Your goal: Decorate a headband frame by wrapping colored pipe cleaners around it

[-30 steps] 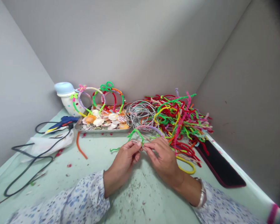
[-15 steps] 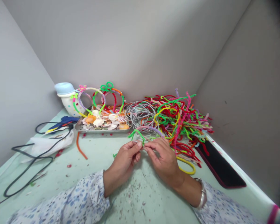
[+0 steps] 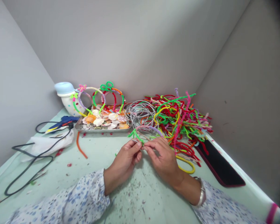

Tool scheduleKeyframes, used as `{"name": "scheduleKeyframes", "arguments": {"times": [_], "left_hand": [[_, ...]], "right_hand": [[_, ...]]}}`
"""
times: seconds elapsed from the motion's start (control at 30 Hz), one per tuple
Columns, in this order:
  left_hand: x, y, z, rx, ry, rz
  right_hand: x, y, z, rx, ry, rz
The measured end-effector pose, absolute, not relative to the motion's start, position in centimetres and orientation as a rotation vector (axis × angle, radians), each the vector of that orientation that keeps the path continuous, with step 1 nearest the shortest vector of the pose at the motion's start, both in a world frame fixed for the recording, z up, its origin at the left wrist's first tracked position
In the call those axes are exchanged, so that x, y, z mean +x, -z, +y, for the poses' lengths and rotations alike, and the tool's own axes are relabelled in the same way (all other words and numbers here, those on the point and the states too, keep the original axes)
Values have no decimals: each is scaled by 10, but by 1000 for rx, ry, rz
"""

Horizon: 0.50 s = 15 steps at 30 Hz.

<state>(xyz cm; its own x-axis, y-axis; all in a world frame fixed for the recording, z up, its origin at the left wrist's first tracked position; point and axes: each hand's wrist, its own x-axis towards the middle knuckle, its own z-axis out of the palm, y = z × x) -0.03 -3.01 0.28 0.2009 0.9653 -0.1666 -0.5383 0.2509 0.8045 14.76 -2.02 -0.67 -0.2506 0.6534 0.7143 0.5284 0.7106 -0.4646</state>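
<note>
Both hands meet near the middle of the table, pinching a bent green pipe cleaner (image 3: 137,135) between fingertips. My left hand (image 3: 126,158) has its thumb and index finger closed on the green stem. Facing it, my right hand (image 3: 163,158) pinches the same green piece close beside the left thumb. A pink and purple wrapped band (image 3: 149,128) arches up behind the fingers and runs behind the right hand. Its ends are hidden by the hands, and how the green piece joins it cannot be made out.
Behind the hands stand a metal tray (image 3: 102,131) of seashells, several wrapped headbands (image 3: 124,102), a coil of grey wire (image 3: 140,116) and a heap of pipe cleaners (image 3: 182,118). Left are a white and blue container (image 3: 66,96), glue gun (image 3: 65,121) and cord (image 3: 29,166). A black pad (image 3: 224,166) lies right.
The green pipe cleaner's loose end has been bent down toward the fingertips, so its arch looks smaller. Both hands stay in nearly the same place.
</note>
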Motion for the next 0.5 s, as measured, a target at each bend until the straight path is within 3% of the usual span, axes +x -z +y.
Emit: {"name": "scheduleKeyframes", "arguments": {"times": [0.5], "left_hand": [[1, -1, -31, 691, -1182, 749]], "right_hand": [[148, 6, -20, -905, -169, -1900]]}}
